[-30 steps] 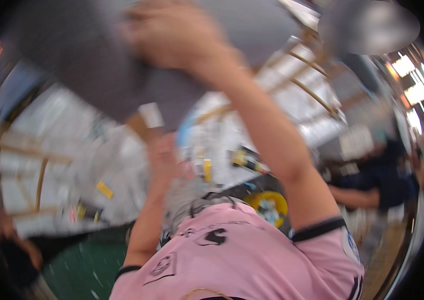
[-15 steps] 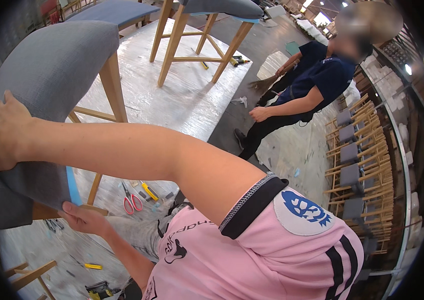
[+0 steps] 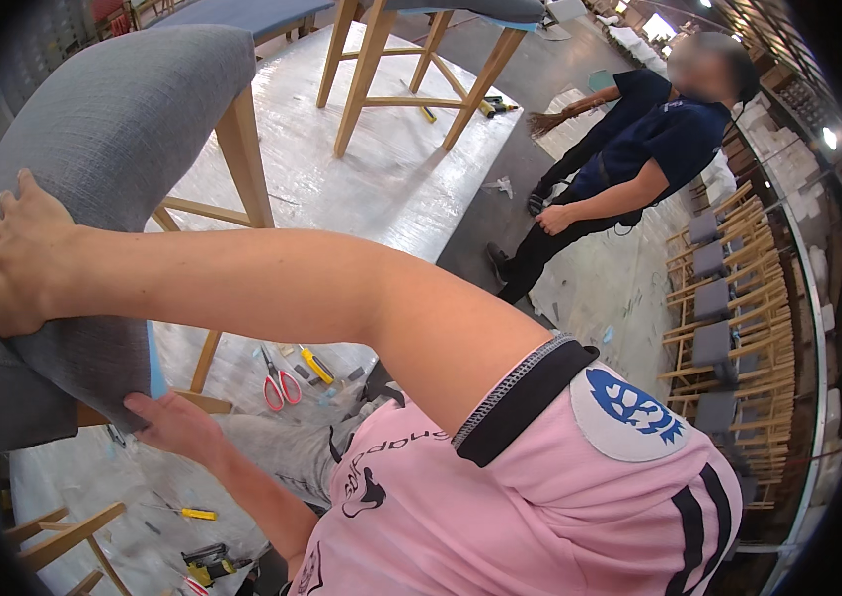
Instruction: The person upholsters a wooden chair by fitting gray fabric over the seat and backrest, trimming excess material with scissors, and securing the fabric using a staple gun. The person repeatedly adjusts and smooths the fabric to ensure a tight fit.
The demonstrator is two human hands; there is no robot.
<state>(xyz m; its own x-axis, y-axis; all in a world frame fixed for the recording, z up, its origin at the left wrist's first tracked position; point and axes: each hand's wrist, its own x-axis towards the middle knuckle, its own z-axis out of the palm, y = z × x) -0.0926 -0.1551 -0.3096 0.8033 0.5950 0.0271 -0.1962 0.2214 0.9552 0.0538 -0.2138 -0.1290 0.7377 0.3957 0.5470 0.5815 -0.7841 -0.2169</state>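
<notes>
A chair with grey fabric upholstery [image 3: 133,109] and pale wooden legs [image 3: 242,154] fills the left side, tilted on a table. My right hand [image 3: 31,260] lies across the grey upholstery with its fingers spread and slightly bent. Lower down, my left hand [image 3: 180,429] pinches the lower edge of the covering, thumb on top and the other fingers hidden. Just above that thumb shows a light blue strip [image 3: 156,366] along the edge. Red-handled scissors [image 3: 283,390] and a yellow-handled tool [image 3: 316,365] lie beyond my left hand.
The table [image 3: 371,204] is covered in clear film. Another chair [image 3: 376,79] stands at its far side. A yellow-handled screwdriver [image 3: 199,514] and a black-and-yellow tool [image 3: 210,566] lie below. A co-worker [image 3: 659,149] holds a brush [image 3: 550,122]. Stacked chairs [image 3: 724,308] line the right.
The whole view has shifted slightly, moving the scene right. Both hands keep their places on the chair. The co-worker's head has turned and the brush is held a little higher.
</notes>
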